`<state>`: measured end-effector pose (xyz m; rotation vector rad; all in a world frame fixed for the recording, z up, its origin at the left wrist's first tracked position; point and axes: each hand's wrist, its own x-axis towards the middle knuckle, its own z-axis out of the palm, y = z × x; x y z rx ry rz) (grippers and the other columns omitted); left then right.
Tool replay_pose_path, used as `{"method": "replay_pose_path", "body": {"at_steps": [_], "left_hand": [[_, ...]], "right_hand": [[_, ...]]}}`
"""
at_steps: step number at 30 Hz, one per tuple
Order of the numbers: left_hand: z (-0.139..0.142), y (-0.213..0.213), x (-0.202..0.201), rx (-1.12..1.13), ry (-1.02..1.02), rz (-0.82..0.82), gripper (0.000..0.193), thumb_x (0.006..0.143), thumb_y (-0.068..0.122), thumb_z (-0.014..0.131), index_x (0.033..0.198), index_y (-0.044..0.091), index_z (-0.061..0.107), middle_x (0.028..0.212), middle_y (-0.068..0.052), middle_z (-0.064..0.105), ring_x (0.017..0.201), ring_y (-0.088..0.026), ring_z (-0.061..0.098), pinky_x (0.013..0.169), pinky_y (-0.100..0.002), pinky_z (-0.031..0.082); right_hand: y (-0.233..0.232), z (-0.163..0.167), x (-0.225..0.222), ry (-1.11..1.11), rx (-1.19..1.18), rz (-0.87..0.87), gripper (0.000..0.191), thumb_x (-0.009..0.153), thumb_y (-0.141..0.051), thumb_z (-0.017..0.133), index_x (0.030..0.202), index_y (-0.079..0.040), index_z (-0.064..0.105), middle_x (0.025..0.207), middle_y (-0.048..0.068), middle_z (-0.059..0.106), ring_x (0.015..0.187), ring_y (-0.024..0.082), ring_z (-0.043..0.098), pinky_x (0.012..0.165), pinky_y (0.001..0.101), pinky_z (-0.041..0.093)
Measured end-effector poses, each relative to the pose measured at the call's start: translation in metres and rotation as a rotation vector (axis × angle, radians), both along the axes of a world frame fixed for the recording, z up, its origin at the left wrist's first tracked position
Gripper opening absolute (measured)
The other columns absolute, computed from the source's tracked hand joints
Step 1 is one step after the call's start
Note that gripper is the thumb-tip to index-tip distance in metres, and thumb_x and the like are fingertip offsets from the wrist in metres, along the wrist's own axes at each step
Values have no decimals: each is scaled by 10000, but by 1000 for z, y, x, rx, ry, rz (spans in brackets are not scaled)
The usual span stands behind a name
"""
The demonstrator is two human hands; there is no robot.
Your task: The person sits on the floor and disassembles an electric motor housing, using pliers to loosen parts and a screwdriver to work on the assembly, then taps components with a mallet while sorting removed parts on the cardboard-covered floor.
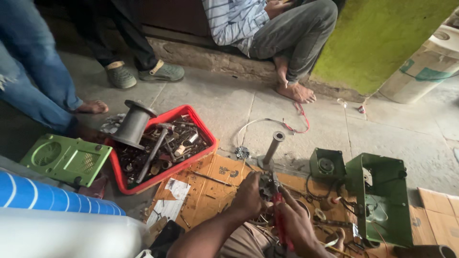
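Note:
My left hand (248,196) grips a small grey metal part (267,184) over a flattened cardboard sheet (201,191) on the floor. My right hand (299,222) holds red-handled pliers (277,215), and their jaws reach up to that metal part. A grey metal pipe (273,147) stands tilted just beyond my hands. Coils of wire and small round parts lie beside my right hand.
A red tray (206,129) of metal tools and scrap sits left, with a grey spool (133,124) on its rim. Green metal housings (382,200) stand right, a green vented cover (67,160) left. Other people's legs and feet line the far side. A white and red wire (287,125) lies on the concrete.

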<state>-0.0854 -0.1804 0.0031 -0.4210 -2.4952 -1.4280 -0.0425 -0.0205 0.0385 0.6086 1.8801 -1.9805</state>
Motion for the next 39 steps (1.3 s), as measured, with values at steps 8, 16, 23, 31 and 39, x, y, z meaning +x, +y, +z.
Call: {"method": "replay_pose_path", "body": {"at_steps": [8, 16, 23, 31, 39], "left_hand": [[17, 1, 5, 15, -90, -5, 829, 596, 142, 930, 1317, -14, 553, 1246, -214, 617, 1189, -399, 598, 1005, -437, 505], [19, -1, 3, 57, -65, 20, 864, 576, 172, 956, 1344, 81, 571, 1239, -175, 629, 1166, -375, 617, 973, -437, 509], [-1, 4, -3, 77, -321, 53, 883, 473, 325, 1015, 1186, 57, 569, 1128, -164, 682, 1106, -351, 657, 959, -440, 526], [-40, 17, 6, -48, 116, 147, 1276, 433, 423, 1064, 1441, 11, 398, 1402, -226, 526, 1329, -492, 437, 1084, -550, 384], [-41, 31, 11, 189, -108, 57, 1306, 546, 428, 1053, 1563, 69, 319, 1435, -189, 538, 1339, -364, 545, 1152, -471, 454]], "right_hand": [[0, 26, 6, -72, -14, -20, 532, 981, -217, 542, 1510, -243, 504, 825, 92, 673, 504, 181, 518, 428, 351, 451], [6, 28, -9, -75, -42, -44, 550, 937, -193, 548, 1487, -183, 543, 819, 121, 670, 554, 223, 607, 454, 366, 494], [41, 54, 18, 167, 97, 95, 572, 925, -229, 586, 1473, -92, 490, 913, 76, 696, 665, 183, 629, 552, 323, 522], [68, 35, 44, 162, 218, 215, 558, 1054, -348, 532, 1547, -86, 514, 937, 21, 681, 686, 76, 598, 558, 234, 486], [79, 54, 28, 95, 427, 373, 495, 1038, -283, 560, 1515, -150, 543, 919, 11, 710, 676, 36, 598, 579, 229, 511]]}}
